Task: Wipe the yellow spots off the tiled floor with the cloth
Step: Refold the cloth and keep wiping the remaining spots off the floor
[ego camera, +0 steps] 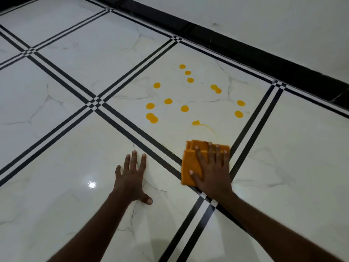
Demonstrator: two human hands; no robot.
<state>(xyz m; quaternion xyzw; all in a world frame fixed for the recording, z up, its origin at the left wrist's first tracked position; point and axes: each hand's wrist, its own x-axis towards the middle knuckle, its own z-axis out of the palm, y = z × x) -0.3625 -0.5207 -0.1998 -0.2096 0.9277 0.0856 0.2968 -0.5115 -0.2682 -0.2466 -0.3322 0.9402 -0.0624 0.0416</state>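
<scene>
Several round yellow spots (pixel 184 108) dot one white marble-look floor tile (pixel 211 114) in the middle of the view. A smeared spot with a thin yellow streak (pixel 196 122) trails down toward a folded orange cloth (pixel 188 167). The cloth lies flat at the tile's near corner, over the black stripes. My right hand (pixel 211 171) presses flat on top of the cloth, fingers spread and pointing away from me. My left hand (pixel 132 176) rests palm-down on the neighbouring tile to the left, fingers apart, holding nothing.
The white tiles are separated by double black stripes (pixel 117 118). A black skirting band (pixel 245 48) runs along the base of a white wall (pixel 264 19) at the upper right. A glare spot (pixel 92 184) shines near my left hand.
</scene>
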